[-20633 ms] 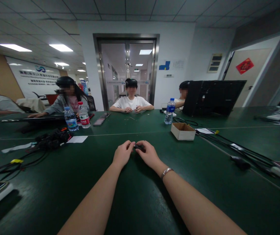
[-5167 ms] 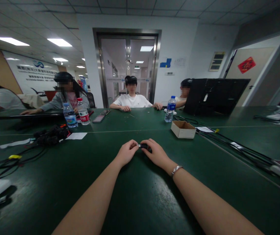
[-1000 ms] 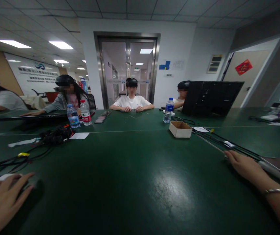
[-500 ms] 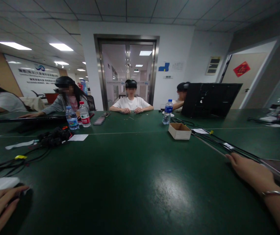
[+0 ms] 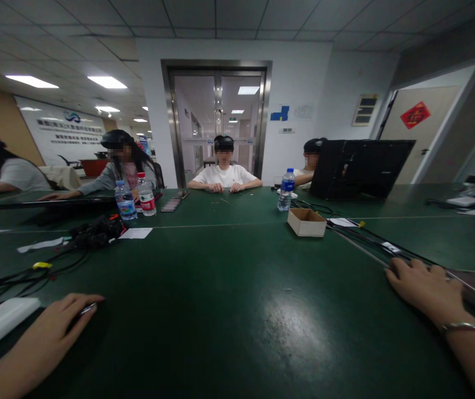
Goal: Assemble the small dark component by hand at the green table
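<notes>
Well, I see the green bench (image 5: 237, 310) running far across, with black cables (image 5: 366, 237) on its right and a white slab (image 5: 0, 324) near left. My right hand (image 5: 426, 285) lies palm-down at the cables; I cannot tell what its fingers grip. My left hand (image 5: 54, 330), beside the slab, has its fingers (image 5: 77, 303) pinched on a small dark piece (image 5: 88, 308).
</notes>
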Demonstrator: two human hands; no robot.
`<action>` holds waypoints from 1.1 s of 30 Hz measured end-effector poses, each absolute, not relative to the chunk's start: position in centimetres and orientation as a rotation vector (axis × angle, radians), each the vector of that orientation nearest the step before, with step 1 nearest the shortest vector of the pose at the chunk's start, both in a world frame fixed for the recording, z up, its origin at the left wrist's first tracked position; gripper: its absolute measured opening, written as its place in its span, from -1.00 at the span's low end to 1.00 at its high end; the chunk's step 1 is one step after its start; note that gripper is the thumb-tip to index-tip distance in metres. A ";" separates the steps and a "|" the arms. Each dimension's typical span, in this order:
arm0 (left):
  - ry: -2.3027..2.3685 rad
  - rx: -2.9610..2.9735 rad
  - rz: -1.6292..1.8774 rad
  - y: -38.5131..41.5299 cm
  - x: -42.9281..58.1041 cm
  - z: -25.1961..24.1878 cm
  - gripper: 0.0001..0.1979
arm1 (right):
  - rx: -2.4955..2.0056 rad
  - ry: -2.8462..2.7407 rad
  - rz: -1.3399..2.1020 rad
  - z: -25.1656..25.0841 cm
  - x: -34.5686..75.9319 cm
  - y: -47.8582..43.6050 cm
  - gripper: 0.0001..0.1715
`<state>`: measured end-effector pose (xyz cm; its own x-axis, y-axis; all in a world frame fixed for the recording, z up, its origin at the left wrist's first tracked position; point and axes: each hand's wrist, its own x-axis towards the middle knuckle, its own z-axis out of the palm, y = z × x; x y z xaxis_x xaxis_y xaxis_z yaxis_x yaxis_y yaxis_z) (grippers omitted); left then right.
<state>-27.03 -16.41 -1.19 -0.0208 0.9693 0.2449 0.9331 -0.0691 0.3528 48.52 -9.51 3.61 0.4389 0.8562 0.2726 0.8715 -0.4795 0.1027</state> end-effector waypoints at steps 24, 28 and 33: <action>1.784 1.584 1.192 -2.5 -3.2 1.1 -0.71 | -1.411 -2.180 0.127 2.5 19.8 -6.1 -0.65; 1.552 1.198 1.429 -0.7 0.0 0.7 -0.75 | -1.279 -2.148 0.355 2.2 14.8 -5.0 -0.70; 1.319 1.042 1.518 -0.7 3.9 0.4 -0.76 | -1.280 -1.861 0.603 1.2 14.3 -3.6 -0.84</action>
